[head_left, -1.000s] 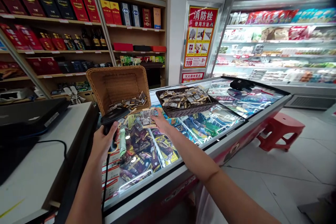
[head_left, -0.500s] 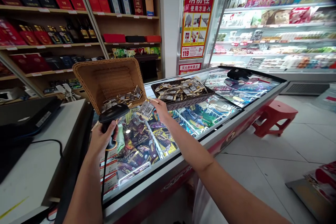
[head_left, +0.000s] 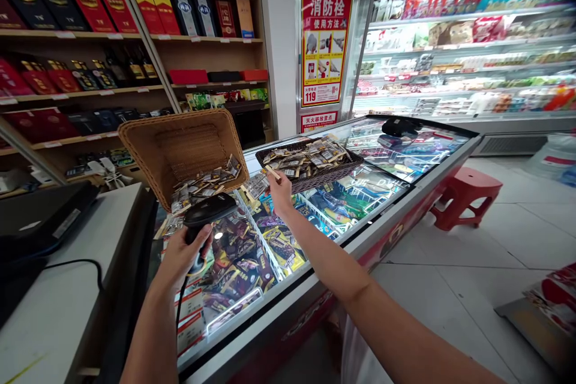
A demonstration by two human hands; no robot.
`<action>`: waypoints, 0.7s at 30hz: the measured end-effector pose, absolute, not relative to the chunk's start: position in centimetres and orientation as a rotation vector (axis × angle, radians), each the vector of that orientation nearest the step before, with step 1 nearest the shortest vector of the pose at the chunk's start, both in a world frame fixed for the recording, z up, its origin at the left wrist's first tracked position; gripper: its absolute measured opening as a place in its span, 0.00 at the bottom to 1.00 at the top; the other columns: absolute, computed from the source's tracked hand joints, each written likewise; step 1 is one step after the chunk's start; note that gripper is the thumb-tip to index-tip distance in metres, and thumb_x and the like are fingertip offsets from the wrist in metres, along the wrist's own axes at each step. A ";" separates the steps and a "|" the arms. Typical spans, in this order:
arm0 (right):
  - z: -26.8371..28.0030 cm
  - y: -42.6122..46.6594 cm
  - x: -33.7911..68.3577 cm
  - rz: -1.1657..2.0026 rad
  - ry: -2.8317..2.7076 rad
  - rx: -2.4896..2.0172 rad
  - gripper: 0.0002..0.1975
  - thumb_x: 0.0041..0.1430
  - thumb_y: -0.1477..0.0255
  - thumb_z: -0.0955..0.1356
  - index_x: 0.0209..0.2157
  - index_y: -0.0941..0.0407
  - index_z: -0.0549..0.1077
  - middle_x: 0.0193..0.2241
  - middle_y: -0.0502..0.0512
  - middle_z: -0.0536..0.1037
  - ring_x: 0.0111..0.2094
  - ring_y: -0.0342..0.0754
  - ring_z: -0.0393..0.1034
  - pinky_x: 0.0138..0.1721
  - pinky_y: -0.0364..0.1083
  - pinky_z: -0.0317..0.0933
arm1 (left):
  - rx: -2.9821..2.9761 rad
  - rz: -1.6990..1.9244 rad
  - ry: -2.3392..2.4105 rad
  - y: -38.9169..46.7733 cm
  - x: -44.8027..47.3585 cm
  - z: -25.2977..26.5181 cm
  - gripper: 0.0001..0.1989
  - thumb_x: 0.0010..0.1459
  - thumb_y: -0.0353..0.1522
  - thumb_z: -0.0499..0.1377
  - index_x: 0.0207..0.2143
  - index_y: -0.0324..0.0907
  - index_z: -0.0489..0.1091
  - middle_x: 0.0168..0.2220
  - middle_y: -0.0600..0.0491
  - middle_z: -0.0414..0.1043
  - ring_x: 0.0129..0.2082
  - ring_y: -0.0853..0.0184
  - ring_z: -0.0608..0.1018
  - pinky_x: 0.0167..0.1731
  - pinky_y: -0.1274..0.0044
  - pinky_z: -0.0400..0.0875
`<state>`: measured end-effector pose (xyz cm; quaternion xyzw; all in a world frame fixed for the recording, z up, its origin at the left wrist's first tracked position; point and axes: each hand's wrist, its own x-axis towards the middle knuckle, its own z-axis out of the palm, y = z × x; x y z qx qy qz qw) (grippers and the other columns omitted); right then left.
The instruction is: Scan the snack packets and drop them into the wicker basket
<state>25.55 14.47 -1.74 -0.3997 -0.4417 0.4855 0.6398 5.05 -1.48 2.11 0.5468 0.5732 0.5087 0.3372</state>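
Observation:
My left hand (head_left: 186,255) is closed round the handle of a black barcode scanner (head_left: 210,209), its cable hanging down. Between the fingers of my right hand (head_left: 281,192) is the edge of a small packet (head_left: 257,185), clear with tan ends. Ahead of the scanner a tan wicker basket (head_left: 180,138) lies tipped on its side, small packets (head_left: 209,183) spilling along its lower wall. Just beyond my right hand sits a dark woven tray (head_left: 310,183) heaped with similar packets (head_left: 315,155). Both containers rest on the glass top of a chest freezer (head_left: 360,225).
A white counter (head_left: 108,240) with a black device (head_left: 49,213) stands at the left. Shelves of boxed bottles (head_left: 81,0) rise behind. Farther along the freezer lies a black object (head_left: 400,128). On the floor at right is a red stool (head_left: 470,192).
The view has shifted slightly. My right hand has brought the packet a little nearer the dark tray, and the scanner has moved slightly right and down in the picture.

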 end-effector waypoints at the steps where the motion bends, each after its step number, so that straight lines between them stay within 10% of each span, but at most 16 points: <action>1: -1.7 14.5 25.5 1.111 -1.003 -0.912 0.17 0.67 0.59 0.66 0.49 0.54 0.74 0.32 0.50 0.73 0.21 0.42 0.64 0.27 0.45 0.67 | 1.431 1.334 1.495 -1.5 5.0 2.2 0.21 0.52 0.48 0.70 0.24 0.43 0.68 0.17 0.57 0.64 0.17 0.71 0.65 0.16 0.80 0.60; 21: -1.8 14.5 24.6 1.206 -0.893 -0.861 0.11 0.63 0.64 0.69 0.44 0.52 0.70 0.29 0.45 0.69 0.19 0.41 0.63 0.22 0.44 0.68 | 1.326 1.421 1.607 -0.5 3.5 1.0 0.25 0.48 0.53 0.71 0.29 0.42 0.70 0.18 0.58 0.67 0.18 0.70 0.67 0.17 0.79 0.62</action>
